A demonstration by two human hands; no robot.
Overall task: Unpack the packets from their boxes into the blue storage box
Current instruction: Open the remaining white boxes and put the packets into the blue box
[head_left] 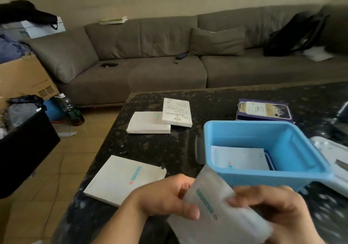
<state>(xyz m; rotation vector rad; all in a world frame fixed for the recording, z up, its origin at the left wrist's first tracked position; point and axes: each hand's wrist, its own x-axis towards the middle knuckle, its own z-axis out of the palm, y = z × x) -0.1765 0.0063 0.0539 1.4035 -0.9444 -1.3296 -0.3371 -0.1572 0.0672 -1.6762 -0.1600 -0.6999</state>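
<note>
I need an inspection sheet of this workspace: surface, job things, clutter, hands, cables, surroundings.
Surface: dark speckled table.
Job things: blue box holds one white packet; white box near left; two white boxes farther back, one leaning on the other.
Clutter: purple package behind the blue box; grey lid at right.
Hands: left hand and right hand both hold a blurred white box.
Cables: nothing seen.
Surroundings: grey sofa, black bag, cardboard carton, bottle on the floor.
</note>
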